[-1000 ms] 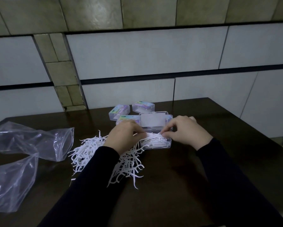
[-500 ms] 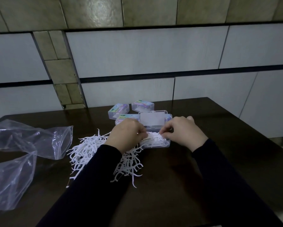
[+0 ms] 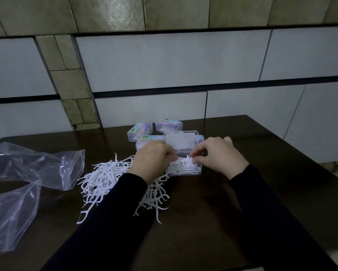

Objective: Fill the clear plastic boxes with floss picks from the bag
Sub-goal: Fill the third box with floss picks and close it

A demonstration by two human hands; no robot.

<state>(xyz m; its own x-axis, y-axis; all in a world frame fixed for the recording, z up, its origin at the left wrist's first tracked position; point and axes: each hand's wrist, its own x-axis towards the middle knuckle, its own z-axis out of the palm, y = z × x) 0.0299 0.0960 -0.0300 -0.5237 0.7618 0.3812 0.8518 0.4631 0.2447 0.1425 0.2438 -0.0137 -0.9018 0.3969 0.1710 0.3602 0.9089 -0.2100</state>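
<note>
Floss picks (image 3: 103, 178), thin white plastic pieces with curved bow ends and pointed tails, lie in a loose tangled heap on the dark, faintly glossy surface (image 3: 213, 202), left of centre and partly under the left forearm. More of them fill the open box (image 3: 191, 170), a small rectangular tray of clear rigid plastic with rounded corners, which sits just right of the heap; its frosted lid (image 3: 181, 143) stands raised at the far edge.

Both hands meet over this box. The left hand (image 3: 153, 161) is knuckles-up with its fingers curled down onto the picks at the box's left end; what exactly they grip is hidden beneath the hand. The right hand (image 3: 221, 155) has its fingers bent inward, thumb and forefinger pinching a small bunch of white picks just above the box's contents. Dark, matte long sleeves (image 3: 277, 222) cover both arms to the wrists.

Beyond the open box, three closed boxes (image 3: 139, 132) of the same clear plastic sit close together, each with a pastel printed label on its top; one is touching the raised lid, and the other two lie farther back.

At the far left, a crumpled bag (image 3: 35, 167) of thin transparent film lies slack on the surface, wrinkled and catching pale highlights, well apart from the boxes. Behind everything rises a wall of large smooth tiles (image 3: 164, 61), pale grey panels with dark joints and a band of mottled olive stone.
</note>
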